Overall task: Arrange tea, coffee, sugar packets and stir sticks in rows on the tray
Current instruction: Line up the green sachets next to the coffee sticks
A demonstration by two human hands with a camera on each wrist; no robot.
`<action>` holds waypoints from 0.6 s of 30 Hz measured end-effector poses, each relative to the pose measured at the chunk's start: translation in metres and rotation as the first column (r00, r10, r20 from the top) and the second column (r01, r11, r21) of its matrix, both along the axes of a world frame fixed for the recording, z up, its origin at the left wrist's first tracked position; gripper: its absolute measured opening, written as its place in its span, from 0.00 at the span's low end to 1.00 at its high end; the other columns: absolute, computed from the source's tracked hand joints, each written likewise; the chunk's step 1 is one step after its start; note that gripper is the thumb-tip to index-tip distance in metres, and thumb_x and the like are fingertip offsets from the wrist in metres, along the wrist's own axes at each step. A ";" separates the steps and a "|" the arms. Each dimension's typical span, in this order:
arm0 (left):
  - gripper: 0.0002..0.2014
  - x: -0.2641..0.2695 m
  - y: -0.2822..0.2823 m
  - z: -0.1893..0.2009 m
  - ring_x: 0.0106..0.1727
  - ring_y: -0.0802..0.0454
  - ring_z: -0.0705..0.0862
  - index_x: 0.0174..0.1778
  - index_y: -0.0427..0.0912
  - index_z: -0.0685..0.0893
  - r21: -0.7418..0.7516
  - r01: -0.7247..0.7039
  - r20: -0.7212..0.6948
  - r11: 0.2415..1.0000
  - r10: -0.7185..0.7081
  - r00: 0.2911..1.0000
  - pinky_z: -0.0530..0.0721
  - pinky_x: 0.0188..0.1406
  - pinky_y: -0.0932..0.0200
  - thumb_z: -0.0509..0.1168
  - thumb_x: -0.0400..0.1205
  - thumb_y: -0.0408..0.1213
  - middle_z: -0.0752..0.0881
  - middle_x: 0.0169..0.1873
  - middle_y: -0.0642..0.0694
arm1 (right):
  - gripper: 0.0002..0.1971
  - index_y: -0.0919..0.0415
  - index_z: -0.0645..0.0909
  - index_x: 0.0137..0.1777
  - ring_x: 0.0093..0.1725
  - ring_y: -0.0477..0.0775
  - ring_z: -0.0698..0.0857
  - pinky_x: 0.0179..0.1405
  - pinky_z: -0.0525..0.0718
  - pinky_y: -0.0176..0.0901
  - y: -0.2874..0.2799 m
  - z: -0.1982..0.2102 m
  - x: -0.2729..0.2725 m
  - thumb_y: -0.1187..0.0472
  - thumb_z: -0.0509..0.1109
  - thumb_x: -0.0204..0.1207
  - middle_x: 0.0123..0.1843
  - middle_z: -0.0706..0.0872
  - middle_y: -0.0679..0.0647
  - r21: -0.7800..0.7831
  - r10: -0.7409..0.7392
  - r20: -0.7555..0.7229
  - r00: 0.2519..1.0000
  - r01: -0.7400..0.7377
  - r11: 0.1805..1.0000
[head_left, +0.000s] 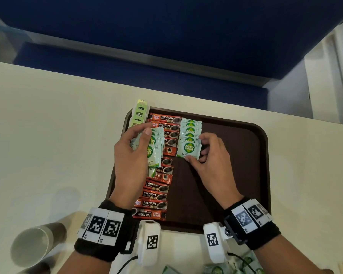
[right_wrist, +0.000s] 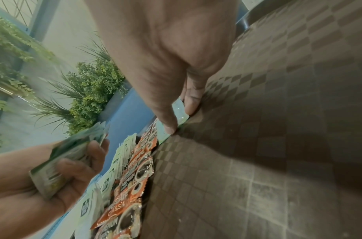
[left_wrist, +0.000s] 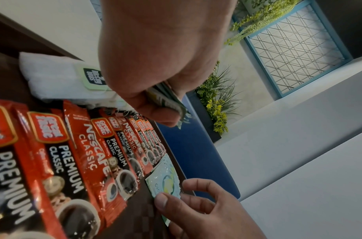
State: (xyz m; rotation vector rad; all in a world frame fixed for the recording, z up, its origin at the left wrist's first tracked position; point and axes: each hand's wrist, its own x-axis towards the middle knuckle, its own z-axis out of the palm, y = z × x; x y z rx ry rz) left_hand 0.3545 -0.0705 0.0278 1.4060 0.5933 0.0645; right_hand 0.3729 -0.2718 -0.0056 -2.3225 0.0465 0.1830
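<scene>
Slippage worries us: right hand (head_left: 208, 157) pinching 1 sugar packet (head_left: 189, 149) could nudge its overlapped row askew, while left hand (head_left: 130, 153) clutching the spare packets (head_left: 153, 149) may drop some onto the coffee sachets (head_left: 156, 186).

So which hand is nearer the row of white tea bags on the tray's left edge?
Left. The left hand, holding a stack of green sugar packets, hovers right beside the tea bags; the right hand sits beyond the red coffee sachets.

On the dark brown tray (head_left: 246, 155) we see pale green tea bags (head_left: 139, 113), overlapping red coffee sachets (head_left: 156, 194) and mint-green sugar packets (head_left: 189, 135) in three adjacent rows
</scene>
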 end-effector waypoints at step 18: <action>0.09 0.002 -0.017 0.000 0.69 0.69 0.86 0.65 0.55 0.91 0.118 0.121 0.043 0.986 -0.127 0.991 0.84 0.70 0.61 0.72 0.90 0.46 0.92 0.62 0.63 | 0.24 0.48 0.81 0.63 0.44 0.59 0.92 0.41 0.93 0.44 0.034 0.059 -0.008 0.52 0.89 0.72 0.45 0.90 0.56 0.523 0.025 -0.268 0.963 0.124 0.844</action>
